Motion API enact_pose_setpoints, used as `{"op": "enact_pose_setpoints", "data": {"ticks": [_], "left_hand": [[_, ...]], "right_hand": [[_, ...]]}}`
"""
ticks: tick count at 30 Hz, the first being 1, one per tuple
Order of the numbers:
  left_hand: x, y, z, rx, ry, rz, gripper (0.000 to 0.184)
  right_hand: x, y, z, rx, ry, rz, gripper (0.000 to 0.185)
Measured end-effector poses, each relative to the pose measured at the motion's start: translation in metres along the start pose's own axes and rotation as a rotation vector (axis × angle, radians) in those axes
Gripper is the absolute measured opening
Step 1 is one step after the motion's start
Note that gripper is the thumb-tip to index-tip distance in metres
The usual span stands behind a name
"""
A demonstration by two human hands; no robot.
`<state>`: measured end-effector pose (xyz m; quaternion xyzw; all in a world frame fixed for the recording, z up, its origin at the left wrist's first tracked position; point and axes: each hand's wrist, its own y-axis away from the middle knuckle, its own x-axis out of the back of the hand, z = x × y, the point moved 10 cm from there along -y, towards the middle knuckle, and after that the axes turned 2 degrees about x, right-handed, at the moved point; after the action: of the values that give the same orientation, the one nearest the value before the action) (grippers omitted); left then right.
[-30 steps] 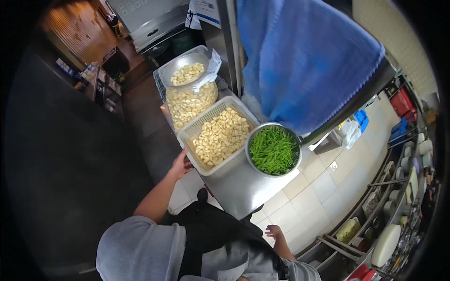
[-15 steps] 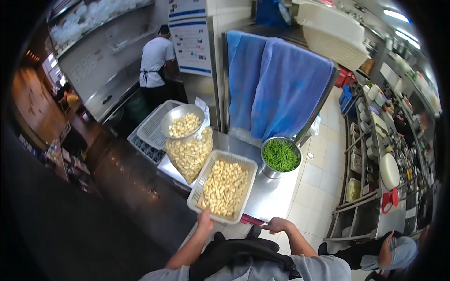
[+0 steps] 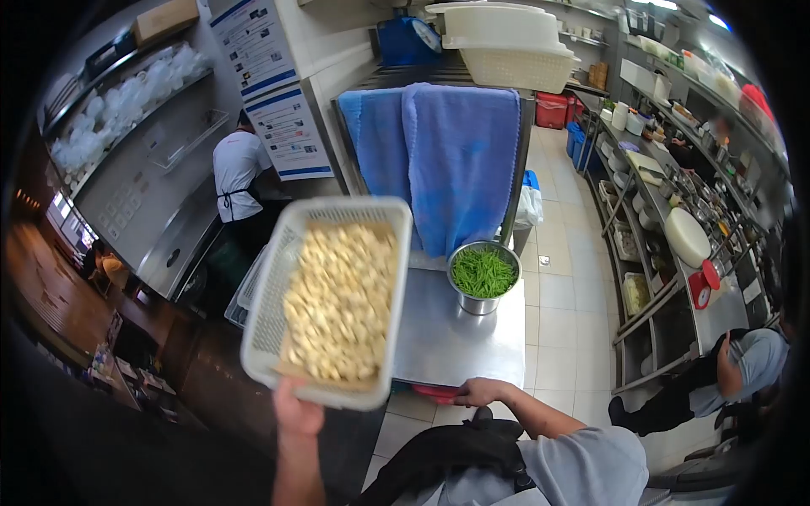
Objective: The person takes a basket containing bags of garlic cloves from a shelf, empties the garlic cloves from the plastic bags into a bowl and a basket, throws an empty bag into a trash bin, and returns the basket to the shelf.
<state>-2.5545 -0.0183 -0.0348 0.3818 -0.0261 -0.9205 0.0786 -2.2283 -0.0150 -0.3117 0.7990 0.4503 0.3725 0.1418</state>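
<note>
My left hand (image 3: 297,410) grips the near edge of a white plastic basket (image 3: 259,325), raised and tilted above the left side of the steel table. Pale peeled garlic cloves (image 3: 342,299) fill the basket over a brown liner. The bag of cloves and the metal bowl on it are hidden behind the basket. At the table's front edge my right hand (image 3: 483,391) is closed beside a red object (image 3: 436,394) under the tabletop; what its fingers hold is hidden. A steel pot (image 3: 479,301) of cut green beans (image 3: 483,272) stands on the table.
Blue towels (image 3: 460,160) hang behind the steel table (image 3: 439,346). A person in a white shirt (image 3: 239,169) bends at a counter at back left. Another person (image 3: 751,371) stands at right, near shelving and a red scale (image 3: 702,287). A tiled aisle (image 3: 553,312) runs between.
My left hand has lifted the basket of garlic and moved it left and up, closer to my eyes. My right hand stays by the table's front edge. The view has turned somewhat right.
</note>
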Motion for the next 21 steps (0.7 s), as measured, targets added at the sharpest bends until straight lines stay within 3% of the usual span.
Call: {"op": "enact_pose_setpoints", "data": {"ticks": [4, 7, 12, 16, 17, 20, 21], "left_hand": [[-0.073, -0.081, 0.068, 0.050, -0.023, -0.084, 0.061], [-0.196, -0.122, 0.107, -0.005, -0.146, -0.292, 0.065], [-0.316, -0.228, 0.128, -0.052, -0.212, -0.430, 0.064], [-0.368, -0.318, 0.102, 0.201, -0.075, -0.273, 0.065], [-0.384, -0.334, 0.098, 0.197, -0.069, -0.272, 0.065], [-0.385, -0.392, 0.085, 0.186, 0.019, 0.003, 0.062], [-0.392, -0.417, 0.092, 0.031, -0.066, -0.089, 0.061]], "right_hand": [[0.029, 0.017, -0.017, 0.031, 0.039, 0.062, 0.054], [0.045, 0.029, -0.016, 0.065, -0.005, 0.123, 0.059], [0.060, 0.053, 0.014, 0.038, -0.028, 0.204, 0.058], [0.063, 0.066, 0.053, -0.011, -0.101, 0.228, 0.056], [0.062, 0.067, 0.064, -0.008, -0.146, 0.213, 0.057], [0.063, 0.067, 0.096, -0.045, -0.171, 0.214, 0.057], [0.066, 0.072, 0.102, -0.066, -0.207, 0.232, 0.056]]}}
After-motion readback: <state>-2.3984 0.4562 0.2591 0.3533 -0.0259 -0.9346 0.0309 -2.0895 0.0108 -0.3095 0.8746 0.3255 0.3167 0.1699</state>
